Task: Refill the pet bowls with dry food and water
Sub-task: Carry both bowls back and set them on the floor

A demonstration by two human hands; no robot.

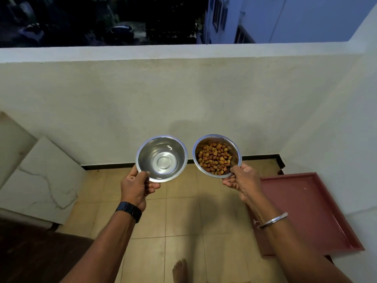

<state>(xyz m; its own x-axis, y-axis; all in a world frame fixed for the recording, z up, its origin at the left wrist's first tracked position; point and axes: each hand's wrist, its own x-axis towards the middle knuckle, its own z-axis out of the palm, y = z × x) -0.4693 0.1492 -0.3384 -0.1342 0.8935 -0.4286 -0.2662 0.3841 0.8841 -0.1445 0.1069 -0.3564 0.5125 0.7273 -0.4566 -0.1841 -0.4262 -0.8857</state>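
Note:
Two steel pet bowls are held side by side in the air above a tiled balcony floor. The left bowl (pixel 161 159) looks shiny inside; whether it holds clear water I cannot tell. My left hand (pixel 135 187) grips its near rim, thumb over the edge. The right bowl (pixel 217 155) holds brown dry kibble (pixel 215 158). Its near rim is pinched by my right hand (pixel 242 181), which wears a metal bangle at the wrist.
A red tray (pixel 306 211) lies on the floor at the right. A low white parapet wall (pixel 183 99) stands ahead. Marble slabs (pixel 40 180) lean at the left. My bare foot (pixel 180 270) shows on the beige tiles (pixel 183 217).

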